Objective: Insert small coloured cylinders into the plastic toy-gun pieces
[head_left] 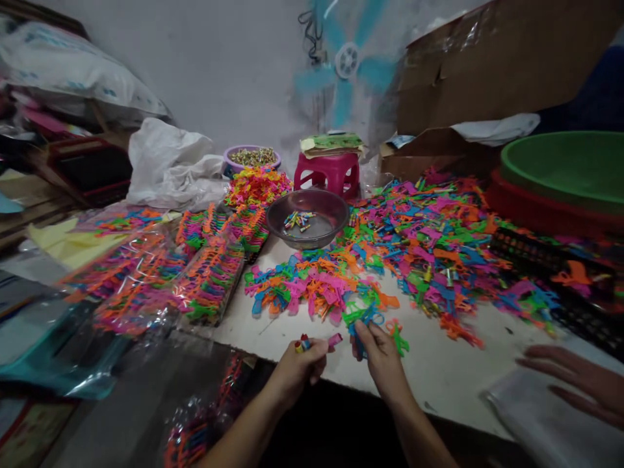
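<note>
Gripping small tubes point(306, 342), left hand point(297, 367) closed; right hand point(383, 357) pinches blue toy point(363, 320).

A plain pale grey wall point(219, 71) closes the dim room behind a spinning blue-bladed fan point(347, 62). A small pink plastic stool point(327, 174) stands below it, with large brown cardboard boxes point(497, 58) to its right and a white sack point(73, 71) up at far left.

- Left hand point(298, 365) and right hand point(383, 357): both bare, without gloves, rings or watch.
- Both forearms bare from wrist to near frame edge; no sleeve visible.
</note>
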{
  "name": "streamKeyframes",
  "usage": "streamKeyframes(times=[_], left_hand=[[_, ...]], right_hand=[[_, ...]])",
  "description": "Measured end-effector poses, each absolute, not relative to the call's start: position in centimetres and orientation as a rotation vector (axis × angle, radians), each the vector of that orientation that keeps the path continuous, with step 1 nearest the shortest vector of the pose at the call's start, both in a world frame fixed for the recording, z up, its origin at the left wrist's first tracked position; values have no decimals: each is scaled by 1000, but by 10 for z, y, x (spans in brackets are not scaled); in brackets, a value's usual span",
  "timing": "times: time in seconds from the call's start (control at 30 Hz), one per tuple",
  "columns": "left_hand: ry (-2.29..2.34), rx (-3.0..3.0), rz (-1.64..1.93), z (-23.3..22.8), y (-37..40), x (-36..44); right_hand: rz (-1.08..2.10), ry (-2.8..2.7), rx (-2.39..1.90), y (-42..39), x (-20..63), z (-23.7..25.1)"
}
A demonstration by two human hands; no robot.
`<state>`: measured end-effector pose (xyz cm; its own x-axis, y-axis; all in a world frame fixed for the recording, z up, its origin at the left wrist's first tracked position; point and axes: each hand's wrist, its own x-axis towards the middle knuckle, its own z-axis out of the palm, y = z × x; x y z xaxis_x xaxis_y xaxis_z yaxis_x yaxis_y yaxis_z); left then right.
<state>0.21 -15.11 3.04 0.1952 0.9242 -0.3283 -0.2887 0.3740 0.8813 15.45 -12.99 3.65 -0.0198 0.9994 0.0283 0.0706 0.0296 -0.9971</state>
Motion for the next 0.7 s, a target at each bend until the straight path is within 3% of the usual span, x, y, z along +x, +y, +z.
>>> streamKeyframes(times=[0.27, 0.7], left_hand=[[887, 722, 846, 28, -142, 4], [1069, 1316, 913, 36, -146, 4]], right_hand=[[1301, -1093, -1133, -134, 145, 29], [1246, -1259, -1321, -138, 143, 34]])
